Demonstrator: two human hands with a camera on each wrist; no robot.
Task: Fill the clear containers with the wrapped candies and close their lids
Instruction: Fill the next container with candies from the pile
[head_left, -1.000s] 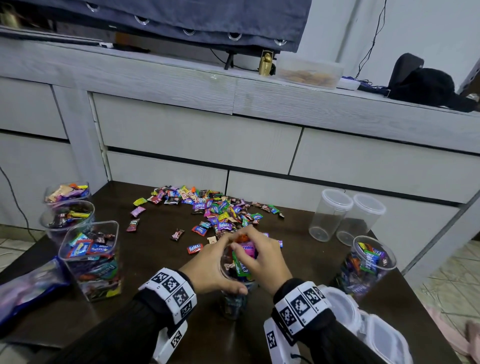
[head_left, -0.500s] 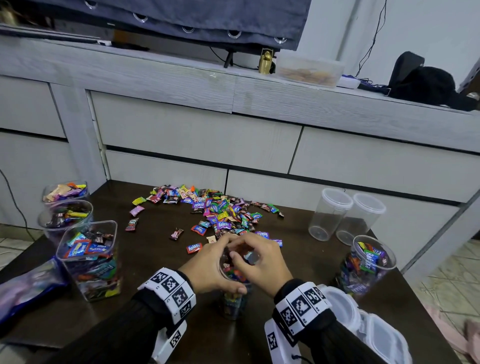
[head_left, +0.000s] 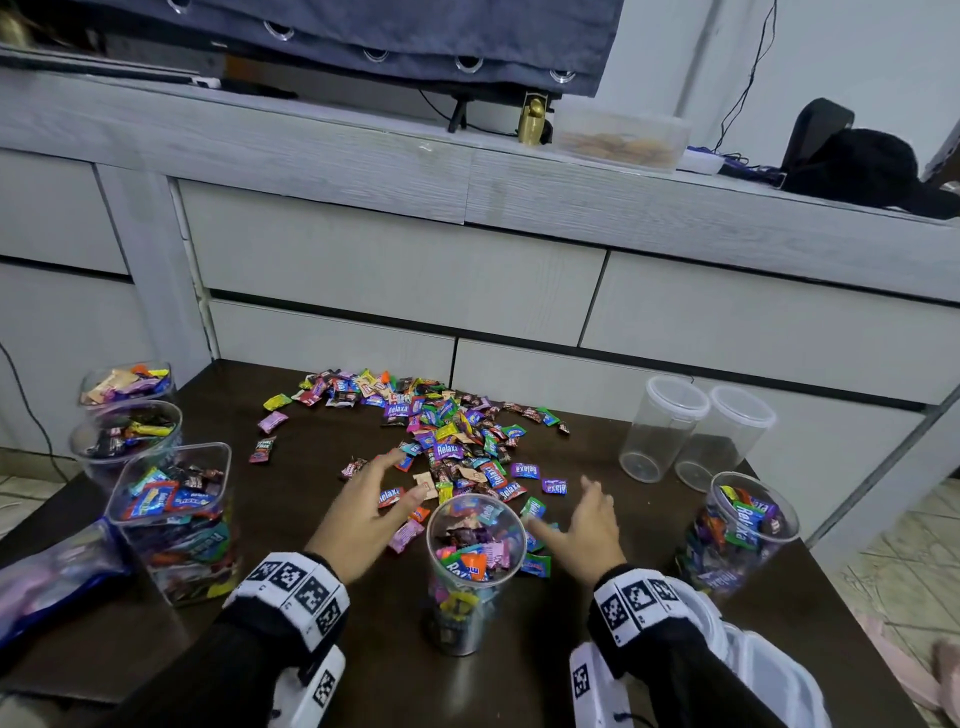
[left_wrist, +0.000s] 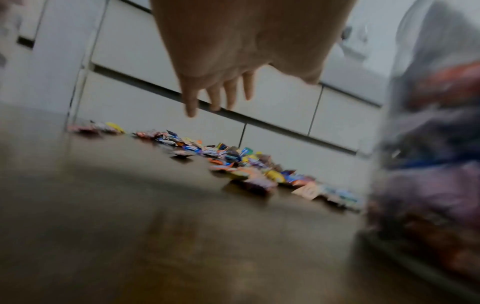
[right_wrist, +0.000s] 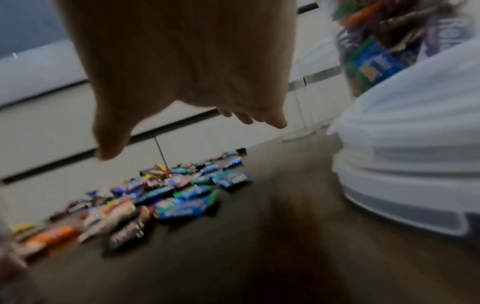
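Plainly, wrapped candies (head_left: 448, 451) read "Relaxa"; both hands empty, fingers spread.

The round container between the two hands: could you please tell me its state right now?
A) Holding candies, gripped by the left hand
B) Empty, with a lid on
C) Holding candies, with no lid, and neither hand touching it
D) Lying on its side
C: the round container stands upright and open with candies inside, while the left hand and right hand spread open beside it.
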